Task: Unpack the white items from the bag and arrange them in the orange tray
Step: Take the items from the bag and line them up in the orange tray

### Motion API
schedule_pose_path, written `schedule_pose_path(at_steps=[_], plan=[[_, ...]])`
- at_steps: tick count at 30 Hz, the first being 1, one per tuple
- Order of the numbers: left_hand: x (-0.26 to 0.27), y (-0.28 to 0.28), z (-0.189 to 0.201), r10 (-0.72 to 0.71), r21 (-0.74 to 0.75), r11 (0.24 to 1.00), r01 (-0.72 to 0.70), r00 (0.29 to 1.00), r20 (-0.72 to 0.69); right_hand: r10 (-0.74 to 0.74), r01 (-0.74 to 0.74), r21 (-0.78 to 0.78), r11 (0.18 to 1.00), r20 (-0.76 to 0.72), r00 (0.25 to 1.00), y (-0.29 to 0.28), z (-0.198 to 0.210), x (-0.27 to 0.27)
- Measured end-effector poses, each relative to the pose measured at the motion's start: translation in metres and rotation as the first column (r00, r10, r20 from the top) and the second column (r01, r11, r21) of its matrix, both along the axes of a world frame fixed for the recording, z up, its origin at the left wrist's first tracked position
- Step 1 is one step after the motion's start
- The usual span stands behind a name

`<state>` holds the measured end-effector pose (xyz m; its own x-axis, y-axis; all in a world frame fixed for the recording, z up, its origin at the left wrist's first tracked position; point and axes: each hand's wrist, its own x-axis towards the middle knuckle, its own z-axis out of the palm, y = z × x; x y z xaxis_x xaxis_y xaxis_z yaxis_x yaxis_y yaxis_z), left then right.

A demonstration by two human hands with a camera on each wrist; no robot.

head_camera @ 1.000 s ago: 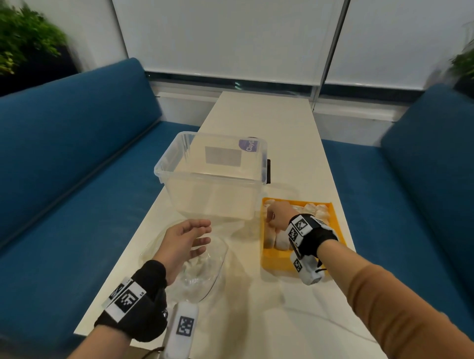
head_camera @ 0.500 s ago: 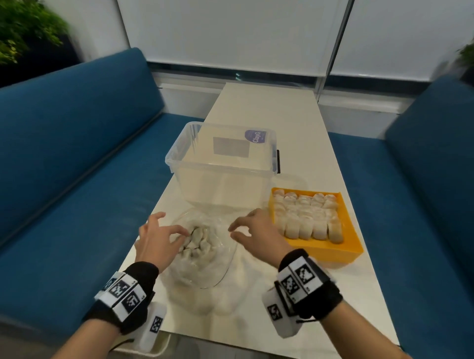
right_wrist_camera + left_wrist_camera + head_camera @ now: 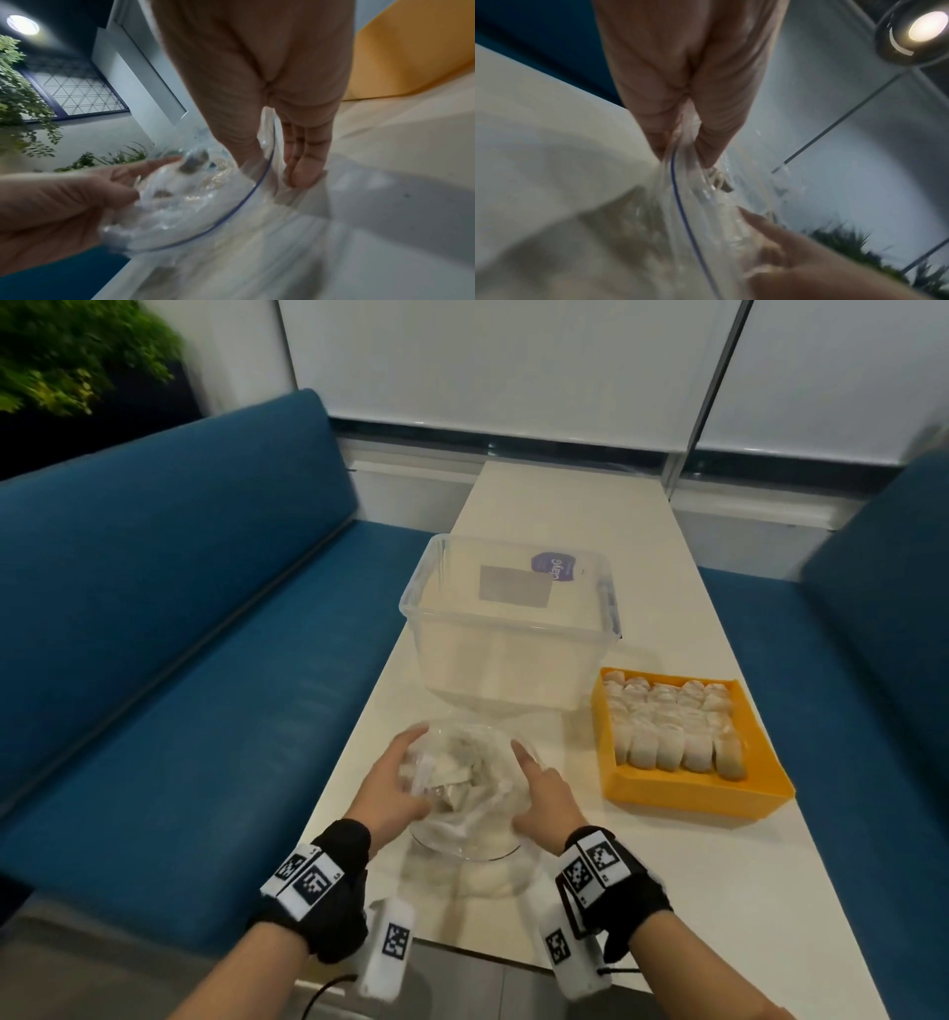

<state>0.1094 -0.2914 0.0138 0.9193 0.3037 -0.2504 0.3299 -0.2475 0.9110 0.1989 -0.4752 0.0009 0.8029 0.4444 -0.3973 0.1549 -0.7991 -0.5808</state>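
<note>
The square orange plastic tray point(image 3: 693, 788) is nearly full of rows of small white items point(image 3: 672, 726). Left of it, the left hand point(image 3: 395, 788) and right hand point(image 3: 544, 798) each pinch the clear plastic bag point(image 3: 462, 778), with more inside

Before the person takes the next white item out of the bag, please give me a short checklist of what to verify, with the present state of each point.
1. Bag lies on the table, within reach: ok.
2. Left hand holds the bag's left side: ok; in the left wrist view its fingers pinch the plastic.
3. Right hand is at the bag's right edge: ok; whether it grips cannot tell.
4. White items remain in the bag: ok.
5. Bag mouth is open enough to reach in: cannot tell.
6. Orange tray has free room: ok, a bare strip at the near side.
</note>
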Motion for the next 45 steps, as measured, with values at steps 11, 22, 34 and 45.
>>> schedule_pose_path(at_steps=[11, 22, 34, 45], plan=[[0.012, -0.014, 0.021, -0.257, 0.625, 0.781, 0.012, 0.917, 0.304, -0.043, 0.042, -0.042, 0.998, -0.031, 0.999, 0.006, -0.004, -0.003], [0.065, -0.04, -0.015, -0.029, 0.786, 0.525, 0.327, 0.93, -0.367, -0.046, 0.044, -0.071, 0.997, -0.026, 0.999, 0.008, -0.005, -0.004], [0.056, -0.023, -0.011, -0.15, 0.689, 0.701, 0.186, 0.982, -0.113, -0.084, 0.083, -0.019, 0.996, -0.04, 0.996, 0.004, -0.004, -0.006], [0.05, -0.018, -0.014, -0.369, 0.708, 0.449, 0.545, 0.835, -0.408, -0.07, 0.07, -0.064, 0.996, 0.001, 0.998, 0.004, -0.003, -0.013]])
